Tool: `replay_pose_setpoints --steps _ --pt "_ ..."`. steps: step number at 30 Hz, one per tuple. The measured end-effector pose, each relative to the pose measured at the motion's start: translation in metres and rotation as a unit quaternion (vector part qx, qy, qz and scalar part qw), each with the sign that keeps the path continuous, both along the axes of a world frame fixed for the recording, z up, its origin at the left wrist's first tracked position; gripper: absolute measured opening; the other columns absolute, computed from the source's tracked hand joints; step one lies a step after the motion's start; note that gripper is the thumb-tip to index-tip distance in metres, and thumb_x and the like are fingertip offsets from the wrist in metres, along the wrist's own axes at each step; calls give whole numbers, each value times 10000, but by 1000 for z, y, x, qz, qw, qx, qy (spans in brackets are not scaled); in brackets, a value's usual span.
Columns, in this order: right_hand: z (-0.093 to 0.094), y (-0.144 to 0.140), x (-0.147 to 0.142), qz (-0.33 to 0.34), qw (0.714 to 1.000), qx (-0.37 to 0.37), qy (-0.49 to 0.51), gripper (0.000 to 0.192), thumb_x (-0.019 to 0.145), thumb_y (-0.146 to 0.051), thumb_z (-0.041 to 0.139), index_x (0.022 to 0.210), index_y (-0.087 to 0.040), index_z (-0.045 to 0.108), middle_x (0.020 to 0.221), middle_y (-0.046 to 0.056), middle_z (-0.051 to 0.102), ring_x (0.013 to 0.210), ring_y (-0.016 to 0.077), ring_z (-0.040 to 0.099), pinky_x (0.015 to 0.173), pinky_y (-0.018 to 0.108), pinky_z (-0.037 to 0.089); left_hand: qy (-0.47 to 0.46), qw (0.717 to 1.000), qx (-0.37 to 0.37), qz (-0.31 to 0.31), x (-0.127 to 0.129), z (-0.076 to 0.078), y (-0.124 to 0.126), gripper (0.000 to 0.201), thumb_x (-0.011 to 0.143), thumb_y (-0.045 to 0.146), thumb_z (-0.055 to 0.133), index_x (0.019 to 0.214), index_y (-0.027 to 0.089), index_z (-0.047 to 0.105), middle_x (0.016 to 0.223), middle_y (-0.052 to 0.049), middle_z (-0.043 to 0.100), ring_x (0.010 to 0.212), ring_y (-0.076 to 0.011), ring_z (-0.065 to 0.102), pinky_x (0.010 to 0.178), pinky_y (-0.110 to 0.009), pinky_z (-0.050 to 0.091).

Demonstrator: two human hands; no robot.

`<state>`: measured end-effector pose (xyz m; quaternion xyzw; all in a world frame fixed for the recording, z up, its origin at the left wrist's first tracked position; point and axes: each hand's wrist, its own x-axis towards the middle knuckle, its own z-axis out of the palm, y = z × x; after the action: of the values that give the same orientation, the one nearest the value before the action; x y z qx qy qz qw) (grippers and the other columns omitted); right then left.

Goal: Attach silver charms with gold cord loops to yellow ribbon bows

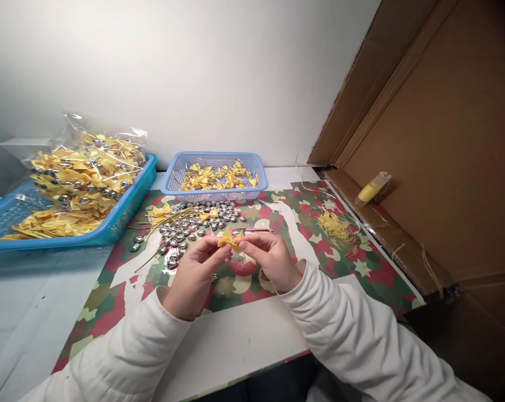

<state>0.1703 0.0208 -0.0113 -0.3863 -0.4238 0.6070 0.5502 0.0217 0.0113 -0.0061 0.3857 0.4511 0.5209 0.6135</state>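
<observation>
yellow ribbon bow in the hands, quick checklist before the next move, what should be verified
1. Small yellow ribbon bow pinched by both hands: ok, left hand and right hand meet on it.
2. Bow raised off the patterned red and green mat: ok.
3. Pile of shiny silver metal bells close ahead of the hands: ok.
4. Small blue plastic basket of yellow bows within view behind the pile: ok.
5. Bell already attached to the held bow: cannot tell, fingers cover it.
6. Yellow squeeze bottle upright: not ok, it lies tilted by the cardboard.
</observation>
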Motion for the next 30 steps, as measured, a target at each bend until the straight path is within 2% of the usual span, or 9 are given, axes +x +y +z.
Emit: replay_pose_setpoints --steps 4,8,12,15,18,20,25,30 --pt "5 -1 3 -15 999 43 -11 244 721 -425 776 784 -198 712 799 47 757 764 187 702 741 348 578 -76 996 -39 40 -1 3 3 371 552 386 910 749 202 655 763 45 631 719 -96 596 634 -184 525" --pt "9 0 8 -38 995 92 -24 230 808 -420 703 821 -197 647 640 -5 676 568 116 610 572 258 528 -86 995 -39 37 -1 7 2 394 531 376 924 739 200 639 640 74 594 544 -55 528 484 -136 449" --pt "3 -2 8 -12 992 112 -49 224 878 -412 626 868 -188 623 546 -50 562 470 80 508 469 204 443 -59 996 -51 46 0 10 -1 441 514 358 933 863 217 703 704 44 680 622 -86 622 575 -157 514" --pt "-3 -6 7 13 987 139 -79 177 923 -357 574 906 -185 614 549 -60 532 448 67 484 455 189 414 -59 996 -54 49 1 12 -3 409 495 376 936 810 197 747 762 7 720 711 -115 665 648 -171 544" --pt "-5 -10 7 4 975 184 -124 122 929 -295 565 922 -189 625 633 -37 574 473 64 509 459 186 415 -78 994 -63 48 1 13 -3 344 476 378 938 693 188 751 640 25 678 595 -87 622 569 -150 523" --pt "-4 -12 7 -4 965 210 -154 101 926 -262 560 921 -190 631 657 -26 599 492 71 534 463 186 425 -88 992 -79 44 1 13 -4 333 463 355 942 691 195 761 598 31 665 532 -83 602 519 -151 510" --pt "-5 -13 6 -5 937 249 -246 97 903 -202 554 897 -180 648 638 -9 636 502 89 551 463 192 418 -118 984 -125 48 -1 11 -4 311 451 306 940 692 203 773 686 4 726 559 -108 647 531 -160 536" --pt "-9 -13 5 0 921 263 -288 122 898 -184 547 885 -149 663 649 23 660 538 107 577 499 209 435 -135 980 -133 68 -3 10 -3 389 456 414 929 721 164 792 709 -34 726 653 -145 665 601 -190 576"
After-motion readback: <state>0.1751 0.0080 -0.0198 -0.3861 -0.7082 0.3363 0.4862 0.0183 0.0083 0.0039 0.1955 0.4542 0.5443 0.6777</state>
